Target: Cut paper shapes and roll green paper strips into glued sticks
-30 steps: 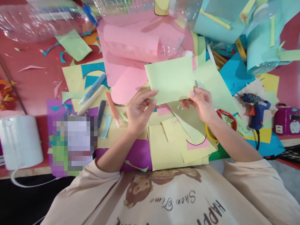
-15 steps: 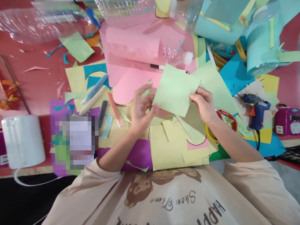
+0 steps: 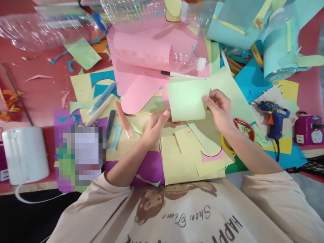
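Levelled now, green paper [image 3: 187,99] pinched by left hand [image 3: 154,128], right hand [image 3: 220,109].

Pale green paper square [image 3: 186,100], pink sheet [image 3: 141,50], blue glue gun [image 3: 275,118], purple paper [image 3: 149,167].
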Motion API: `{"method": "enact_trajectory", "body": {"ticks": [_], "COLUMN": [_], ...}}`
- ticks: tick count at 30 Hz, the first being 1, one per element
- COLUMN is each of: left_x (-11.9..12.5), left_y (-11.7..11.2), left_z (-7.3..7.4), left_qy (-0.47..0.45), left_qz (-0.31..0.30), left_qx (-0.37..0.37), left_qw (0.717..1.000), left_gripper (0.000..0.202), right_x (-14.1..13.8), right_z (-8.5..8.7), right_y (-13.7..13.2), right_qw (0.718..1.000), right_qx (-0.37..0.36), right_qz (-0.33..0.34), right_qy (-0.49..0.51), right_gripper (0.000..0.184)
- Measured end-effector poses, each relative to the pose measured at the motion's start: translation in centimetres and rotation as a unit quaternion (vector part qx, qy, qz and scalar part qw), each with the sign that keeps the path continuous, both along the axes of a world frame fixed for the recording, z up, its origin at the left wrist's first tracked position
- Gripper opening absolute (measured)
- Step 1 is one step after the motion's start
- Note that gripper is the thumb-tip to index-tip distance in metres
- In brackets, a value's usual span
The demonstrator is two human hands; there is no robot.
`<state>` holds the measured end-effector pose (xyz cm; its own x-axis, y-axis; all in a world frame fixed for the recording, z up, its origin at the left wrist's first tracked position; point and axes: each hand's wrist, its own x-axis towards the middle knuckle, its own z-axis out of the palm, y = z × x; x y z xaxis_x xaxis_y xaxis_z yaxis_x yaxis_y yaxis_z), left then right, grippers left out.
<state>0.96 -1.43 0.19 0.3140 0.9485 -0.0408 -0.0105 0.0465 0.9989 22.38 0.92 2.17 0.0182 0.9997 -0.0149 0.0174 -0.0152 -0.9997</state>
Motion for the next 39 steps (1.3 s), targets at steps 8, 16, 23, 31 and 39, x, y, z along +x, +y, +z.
{"method": "enact_trajectory", "body": {"ticks": [8,16,23,31,39], "left_x": [-0.2,-0.4,-0.3,-0.3,-1.3], "left_y": [0.5,0.7,0.8,-0.5,-1.1], "left_z": [-0.1,0.7,2.6,3.3,1.6], "left_qy": [0.019,0.078,0.075,0.167,0.093], "left_qz": [0.057,0.043,-0.109,-0.057,0.035], "left_qx": [0.026,0.075,0.011,-0.084,-0.081], "left_qw": [0.998,0.993,0.991,0.981,0.992], "left_gripper": [0.054,0.039,0.020,0.031,0.029], "right_x": [0.1,0.2,0.0,-0.2,0.0], "right_z": [0.1,0.0,0.6,0.2,0.4], "right_y": [0.1,0.3,0.2,0.1,0.2], "right_qw": [0.995,0.988,0.988,0.993,0.996], "right_qx": [-0.038,-0.090,-0.099,-0.064,0.022], "right_qz": [0.008,0.013,0.015,0.003,-0.070], "right_qy": [0.093,0.122,0.119,0.100,0.048], "right_gripper": [0.029,0.032,0.035,0.033,0.046]}}
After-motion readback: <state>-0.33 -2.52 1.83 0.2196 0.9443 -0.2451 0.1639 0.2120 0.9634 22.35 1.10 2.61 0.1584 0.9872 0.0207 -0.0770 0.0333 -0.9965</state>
